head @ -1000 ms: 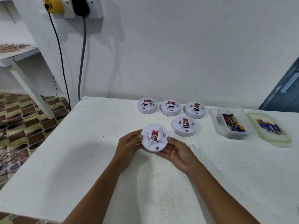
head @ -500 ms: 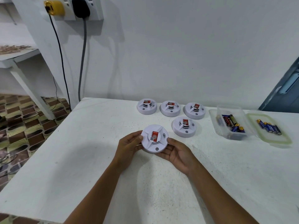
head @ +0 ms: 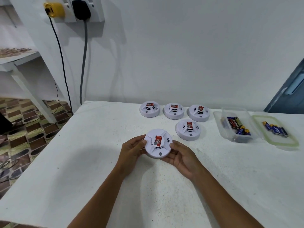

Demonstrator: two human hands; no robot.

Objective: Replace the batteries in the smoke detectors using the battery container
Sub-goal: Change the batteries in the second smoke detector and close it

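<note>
White wall rises behind a white bench [head: 98, 170] seen from above. Two bare hands hold one round white smoke detector [head: 158, 143] between them, face up with its red label showing. The left hand [head: 133, 151] has its grip clamped on the detector's left edge, thumb on top; the right hand [head: 181, 157] cups the right edge and underside, fingers closed against it. Beyond the hands and slightly to their right, four more detectors [head: 188, 129] rest on the bench, three in a row near the wall and one closer. Farther right of the right hand sits the open, clear battery container [head: 236, 125] with batteries inside. Just beside it lies its lid [head: 276, 140], carrying several blue batteries [head: 275, 129].
</note>
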